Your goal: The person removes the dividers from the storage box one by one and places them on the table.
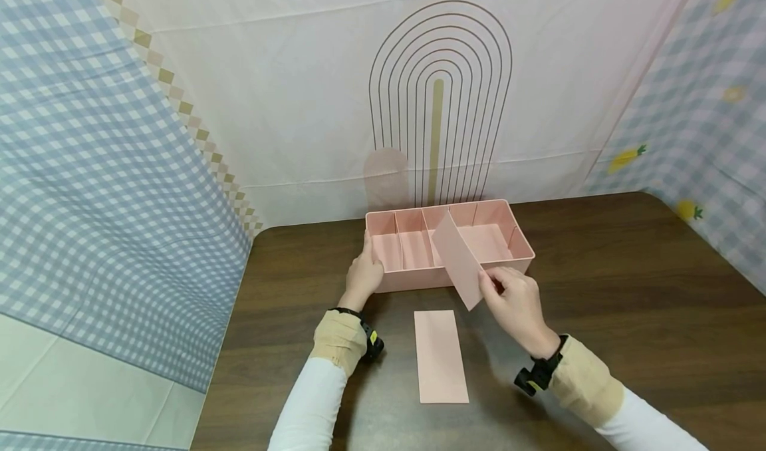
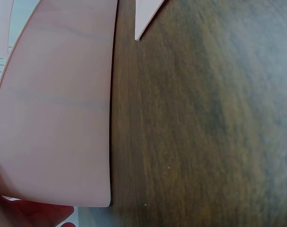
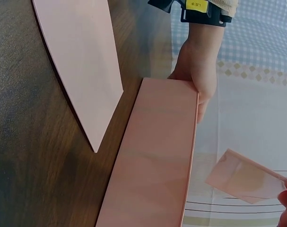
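A pink open-topped box [image 1: 413, 281] stands at the back of the table, with upright dividers [image 1: 413, 238] parting its left half into narrow compartments. My left hand [image 1: 364, 275] holds the box's left front corner, index finger stretched along the end wall. Between thumb and fingers, my right hand [image 1: 516, 301] pinches a thin pink divider panel [image 3: 242, 176] by its edge. In the head view that panel is tilted above the box's front wall and hides part of the middle compartments. Another pink panel [image 1: 441, 358] lies flat on the table in front of the box.
The dark wooden table [image 1: 628, 291] extends to both sides of the box. A white cloth [image 1: 287, 105] with arch lines hangs right behind it. Blue checked cloth [image 1: 131, 171] borders the left side, and more checked cloth [image 1: 718, 158] hangs at the right.
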`<state>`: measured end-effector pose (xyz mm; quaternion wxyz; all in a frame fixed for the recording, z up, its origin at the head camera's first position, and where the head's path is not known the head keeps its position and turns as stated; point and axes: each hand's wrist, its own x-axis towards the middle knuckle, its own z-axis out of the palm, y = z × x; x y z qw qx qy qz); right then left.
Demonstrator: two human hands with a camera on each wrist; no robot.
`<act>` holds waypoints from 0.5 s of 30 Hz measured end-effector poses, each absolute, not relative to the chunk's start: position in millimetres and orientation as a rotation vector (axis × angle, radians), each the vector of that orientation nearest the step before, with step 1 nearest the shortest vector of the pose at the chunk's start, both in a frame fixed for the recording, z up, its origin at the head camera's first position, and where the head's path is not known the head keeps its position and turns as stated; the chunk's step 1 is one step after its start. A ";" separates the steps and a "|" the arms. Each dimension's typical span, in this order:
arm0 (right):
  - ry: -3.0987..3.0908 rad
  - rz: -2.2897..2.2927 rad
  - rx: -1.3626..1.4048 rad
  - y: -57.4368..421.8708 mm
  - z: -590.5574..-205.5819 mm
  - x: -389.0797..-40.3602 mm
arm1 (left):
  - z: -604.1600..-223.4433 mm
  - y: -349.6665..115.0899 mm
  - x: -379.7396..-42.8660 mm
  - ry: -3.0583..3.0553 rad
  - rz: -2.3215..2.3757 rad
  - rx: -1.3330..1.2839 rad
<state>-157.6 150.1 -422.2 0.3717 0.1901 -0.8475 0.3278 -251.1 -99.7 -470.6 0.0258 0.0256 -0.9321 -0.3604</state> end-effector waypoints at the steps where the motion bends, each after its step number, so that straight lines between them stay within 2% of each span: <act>1: -2.177 0.842 0.485 150.6 -422.4 -157.1 | -471.0 -99.8 -251.3 -2.880 -1.115 0.075; 15: -2.168 0.858 0.515 158.1 -422.2 -148.7 | -471.4 -100.2 -252.3 -2.880 -1.121 0.077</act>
